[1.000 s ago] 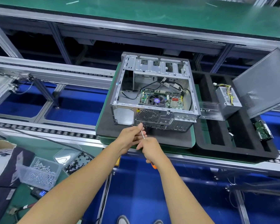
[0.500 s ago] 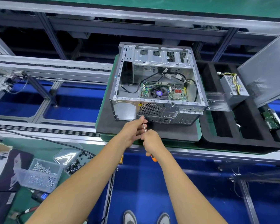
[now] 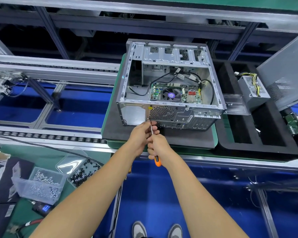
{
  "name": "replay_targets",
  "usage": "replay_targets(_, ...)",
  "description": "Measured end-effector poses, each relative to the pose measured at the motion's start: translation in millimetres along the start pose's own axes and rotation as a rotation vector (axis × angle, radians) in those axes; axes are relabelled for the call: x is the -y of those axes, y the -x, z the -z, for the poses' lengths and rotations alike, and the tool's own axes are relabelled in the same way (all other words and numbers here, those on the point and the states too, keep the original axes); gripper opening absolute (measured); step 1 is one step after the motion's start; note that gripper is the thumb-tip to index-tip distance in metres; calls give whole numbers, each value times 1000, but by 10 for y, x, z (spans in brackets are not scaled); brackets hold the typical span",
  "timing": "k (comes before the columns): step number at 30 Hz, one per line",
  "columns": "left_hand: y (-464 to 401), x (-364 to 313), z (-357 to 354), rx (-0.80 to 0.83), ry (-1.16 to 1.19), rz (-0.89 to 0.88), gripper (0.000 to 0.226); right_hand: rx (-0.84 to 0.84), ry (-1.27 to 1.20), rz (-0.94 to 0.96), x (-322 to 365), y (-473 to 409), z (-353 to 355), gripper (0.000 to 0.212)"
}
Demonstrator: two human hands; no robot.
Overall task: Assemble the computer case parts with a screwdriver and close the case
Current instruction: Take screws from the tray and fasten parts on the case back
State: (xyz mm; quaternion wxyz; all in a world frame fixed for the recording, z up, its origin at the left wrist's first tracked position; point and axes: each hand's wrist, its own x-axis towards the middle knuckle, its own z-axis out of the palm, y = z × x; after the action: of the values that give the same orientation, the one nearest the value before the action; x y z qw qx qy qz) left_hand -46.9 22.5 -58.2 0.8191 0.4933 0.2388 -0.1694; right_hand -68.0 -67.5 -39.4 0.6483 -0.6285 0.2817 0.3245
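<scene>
An open metal computer case (image 3: 170, 48) lies on its side on a dark foam pad (image 3: 187, 138), its rear panel facing me and the motherboard (image 3: 176, 95) visible inside. My right hand (image 3: 159, 145) grips the orange handle of a screwdriver (image 3: 157, 160). Its thin shaft runs up to the rear panel, with the tip at the lower left corner of the fan grille (image 3: 162, 113). My left hand (image 3: 142, 133) pinches the shaft just below the tip. The grey side panel (image 3: 286, 74) leans upright at the far right.
A black foam tray (image 3: 258, 148) on the right holds a power supply (image 3: 253, 90) with yellow wires and a green circuit board (image 3: 295, 124). At lower left stand a clear box of silver screws (image 3: 41, 184) and a tray of black screws (image 3: 83, 172). Conveyor rails (image 3: 50, 71) run on the left.
Both hands have moved a little toward the case, and the screwdriver tip has come up to the rear panel by the fan grille. The camera has tilted and closed in slightly.
</scene>
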Motion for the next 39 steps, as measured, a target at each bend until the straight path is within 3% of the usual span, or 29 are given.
replay_targets(15, -29, -91, 45, -2, -201, -34, 30, 61, -122, 24, -12, -4, -36, 8)
replay_targets(21, 1, -97, 65, 57, -135, -17, 32, 112, -241, -7, 19, 105, -66, 31)
replay_targets(26, 99, -138, 121, 153, -231, 12, 33, 150, -314, 19, 6, 136, -51, 31)
replay_targets(29, 129, -223, 75, 82, -270, 30, 29, 185, -325, 28, -11, 122, -46, 28)
replay_targets(33, 93, -260, 35, 27, -299, 30, 22, 121, -127, 127, -92, 131, -83, 9)
replay_targets(39, 62, -268, 43, 19, -367, 7, 18, -143, -82, 204, -436, 197, -128, 19)
